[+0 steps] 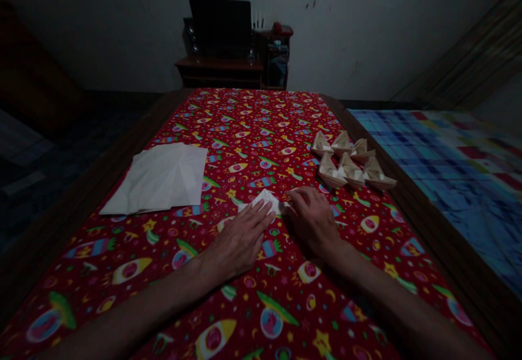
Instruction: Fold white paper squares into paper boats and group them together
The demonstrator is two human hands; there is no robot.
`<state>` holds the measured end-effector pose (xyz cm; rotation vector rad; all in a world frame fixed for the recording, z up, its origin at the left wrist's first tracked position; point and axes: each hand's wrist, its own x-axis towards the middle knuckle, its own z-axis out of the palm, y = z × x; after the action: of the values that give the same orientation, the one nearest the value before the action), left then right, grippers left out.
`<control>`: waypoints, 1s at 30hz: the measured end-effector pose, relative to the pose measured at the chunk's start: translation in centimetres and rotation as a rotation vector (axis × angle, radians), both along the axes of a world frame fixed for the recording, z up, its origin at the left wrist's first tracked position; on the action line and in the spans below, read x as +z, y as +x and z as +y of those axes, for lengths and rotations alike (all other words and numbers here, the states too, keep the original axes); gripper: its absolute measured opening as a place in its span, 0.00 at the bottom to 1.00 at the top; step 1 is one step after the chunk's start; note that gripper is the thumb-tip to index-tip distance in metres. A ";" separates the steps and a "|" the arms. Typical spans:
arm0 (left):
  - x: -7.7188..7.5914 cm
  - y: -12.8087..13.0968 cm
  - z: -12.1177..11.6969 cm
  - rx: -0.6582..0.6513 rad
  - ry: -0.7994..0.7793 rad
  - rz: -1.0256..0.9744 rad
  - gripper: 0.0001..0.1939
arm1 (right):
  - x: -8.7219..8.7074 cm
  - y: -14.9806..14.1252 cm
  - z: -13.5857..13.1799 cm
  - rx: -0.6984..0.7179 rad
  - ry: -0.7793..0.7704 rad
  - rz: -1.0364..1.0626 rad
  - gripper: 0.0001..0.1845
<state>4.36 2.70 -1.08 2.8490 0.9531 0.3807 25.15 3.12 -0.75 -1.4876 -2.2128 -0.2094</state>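
A small piece of white folded paper (266, 200) lies on the red patterned cloth (253, 131) in front of me. My left hand (240, 237) lies flat with its fingers stretched out, the fingertips pressing on the paper's left part. My right hand (312, 219) rests palm down at the paper's right edge, fingers bent and pressed onto it. Several finished folded paper boats (350, 164) stand in a cluster to the right of my right hand.
A stack of white paper sheets (161, 178) lies on the cloth at the left. A dark wooden rim (411, 197) borders the surface; a blue checked cloth (448, 159) lies beyond it on the right. A dark desk with a monitor (222, 25) stands at the far wall.
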 end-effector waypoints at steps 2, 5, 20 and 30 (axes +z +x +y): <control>0.2 0.0 0.0 -0.005 0.001 -0.001 0.23 | -0.5 -0.4 -0.6 0.172 0.062 -0.060 0.18; 0.3 -0.1 0.1 0.006 0.014 -0.008 0.24 | -1.2 -0.7 -1.5 0.357 0.025 -0.079 0.23; 0.3 -5.1 -0.3 0.159 0.118 0.054 0.21 | -0.9 0.9 -3.3 0.208 0.011 -0.150 0.16; 1.0 -4.6 2.0 0.180 0.071 -0.154 0.16 | 1.1 -2.9 0.1 0.304 -0.036 -0.422 0.06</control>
<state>-0.28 4.66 -0.09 2.7534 1.1900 0.6544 22.20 3.21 0.36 -1.1823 -2.7545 -0.4161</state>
